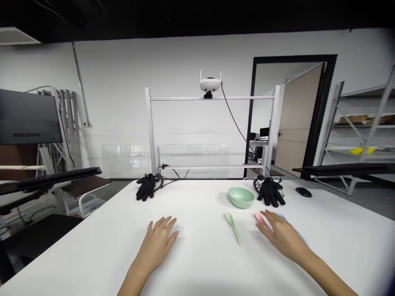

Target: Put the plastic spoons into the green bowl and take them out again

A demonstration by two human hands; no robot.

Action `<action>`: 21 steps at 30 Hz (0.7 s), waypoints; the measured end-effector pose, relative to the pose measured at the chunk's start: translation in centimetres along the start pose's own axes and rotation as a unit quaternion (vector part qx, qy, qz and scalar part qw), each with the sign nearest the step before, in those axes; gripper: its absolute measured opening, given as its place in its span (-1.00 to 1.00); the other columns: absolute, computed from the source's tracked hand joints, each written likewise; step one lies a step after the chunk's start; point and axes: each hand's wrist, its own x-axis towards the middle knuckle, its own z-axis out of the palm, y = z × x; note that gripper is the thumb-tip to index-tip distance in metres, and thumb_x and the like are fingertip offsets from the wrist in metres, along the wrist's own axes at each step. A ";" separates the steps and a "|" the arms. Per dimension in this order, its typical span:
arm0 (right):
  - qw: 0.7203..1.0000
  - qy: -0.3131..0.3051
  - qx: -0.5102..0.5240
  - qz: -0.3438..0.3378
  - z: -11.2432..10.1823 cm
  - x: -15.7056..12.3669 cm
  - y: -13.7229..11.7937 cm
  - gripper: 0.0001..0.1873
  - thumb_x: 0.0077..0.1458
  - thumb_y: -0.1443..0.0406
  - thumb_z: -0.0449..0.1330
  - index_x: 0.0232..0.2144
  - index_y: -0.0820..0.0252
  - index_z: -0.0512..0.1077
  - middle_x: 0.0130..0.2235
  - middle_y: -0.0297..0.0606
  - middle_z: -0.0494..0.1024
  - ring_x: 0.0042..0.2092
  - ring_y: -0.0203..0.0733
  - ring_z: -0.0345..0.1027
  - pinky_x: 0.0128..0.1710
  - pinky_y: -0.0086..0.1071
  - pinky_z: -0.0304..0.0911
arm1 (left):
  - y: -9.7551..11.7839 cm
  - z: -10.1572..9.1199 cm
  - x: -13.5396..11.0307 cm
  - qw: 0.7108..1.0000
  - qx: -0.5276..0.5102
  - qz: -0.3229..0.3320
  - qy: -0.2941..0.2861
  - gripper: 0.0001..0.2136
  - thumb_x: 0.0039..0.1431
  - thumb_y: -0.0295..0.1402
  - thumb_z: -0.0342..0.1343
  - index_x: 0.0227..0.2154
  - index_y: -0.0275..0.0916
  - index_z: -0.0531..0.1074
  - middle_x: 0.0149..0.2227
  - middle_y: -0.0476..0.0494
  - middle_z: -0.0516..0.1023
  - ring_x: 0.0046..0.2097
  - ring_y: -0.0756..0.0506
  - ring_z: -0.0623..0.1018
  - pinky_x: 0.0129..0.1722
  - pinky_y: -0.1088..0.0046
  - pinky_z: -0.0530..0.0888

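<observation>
My left hand (159, 240) lies flat and open on the white table (197, 263), palm down, holding nothing. My right hand (279, 232) also lies open with fingers stretched out, resting over a pale blue object (300, 236) that it mostly hides. A pink spoon (258, 217) shows under its fingertips. A light green spoon (233, 228) lies on the table between my hands, nearer the right one. A light green bowl (241, 197) stands just beyond the spoons.
Two black gloves lie at the far side, one at the left (146, 186) and one at the right (270, 191), with cables. An aluminium frame (211, 98) carries a white camera (210, 83). A black mouse (303, 192) sits far right. A monitor (29, 117) stands left.
</observation>
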 end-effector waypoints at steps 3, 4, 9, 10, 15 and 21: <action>1.000 -0.003 0.000 0.005 0.1 0.0 0.1 -0.44 0.31 -0.08 -0.10 0.03 0.10 0.47 0.13 -0.05 0.52 0.10 0.09 0.44 -0.11 -0.16 0.40 | 0.0 0.1 0.0 1.000 -0.004 0.002 0.005 -0.50 0.45 -0.09 -0.18 0.31 -0.13 0.32 0.35 -0.20 0.36 0.39 -0.32 0.27 0.35 -0.17 0.15; 1.000 -0.002 0.000 0.006 0.2 0.0 0.1 -0.43 0.31 -0.08 -0.10 0.03 0.11 0.47 0.13 -0.05 0.52 0.11 0.09 0.44 -0.10 -0.16 0.39 | -0.1 0.1 0.0 1.000 -0.004 0.002 0.005 -0.50 0.45 -0.09 -0.18 0.31 -0.13 0.32 0.35 -0.20 0.36 0.39 -0.31 0.27 0.35 -0.17 0.15; 1.000 0.004 0.014 -0.001 0.3 0.1 0.1 -0.45 0.30 -0.07 -0.08 0.01 0.11 0.49 0.08 -0.05 0.56 0.10 0.10 0.44 -0.06 -0.14 0.38 | -0.1 0.1 0.0 1.000 0.001 0.001 0.002 -0.50 0.45 -0.10 -0.18 0.31 -0.13 0.32 0.36 -0.21 0.35 0.40 -0.32 0.27 0.35 -0.17 0.14; 1.000 0.002 0.017 0.001 0.2 0.1 0.0 -0.45 0.30 -0.06 -0.07 0.02 0.11 0.49 0.08 -0.05 0.56 0.10 0.10 0.43 -0.06 -0.14 0.38 | -0.1 0.1 0.0 1.000 0.001 0.001 0.003 -0.51 0.45 -0.10 -0.18 0.31 -0.13 0.32 0.36 -0.20 0.35 0.39 -0.32 0.27 0.35 -0.17 0.14; 1.000 -0.014 0.018 0.014 -0.1 0.1 -0.3 -0.46 0.29 -0.05 -0.08 0.02 0.11 0.48 0.10 -0.04 0.54 0.14 0.13 0.40 -0.02 -0.14 0.36 | 0.0 0.0 -0.1 1.000 -0.004 0.004 0.006 -0.51 0.45 -0.10 -0.17 0.31 -0.11 0.33 0.35 -0.21 0.37 0.39 -0.31 0.28 0.34 -0.16 0.15; 0.999 -0.019 0.028 0.016 -0.1 0.0 -0.4 -0.48 0.28 -0.05 -0.05 0.01 0.09 0.49 0.07 -0.06 0.56 0.13 0.12 0.41 -0.02 -0.15 0.35 | 0.0 0.1 -0.1 1.000 -0.007 0.007 0.011 -0.52 0.44 -0.10 -0.17 0.30 -0.10 0.33 0.34 -0.21 0.38 0.39 -0.32 0.28 0.34 -0.17 0.16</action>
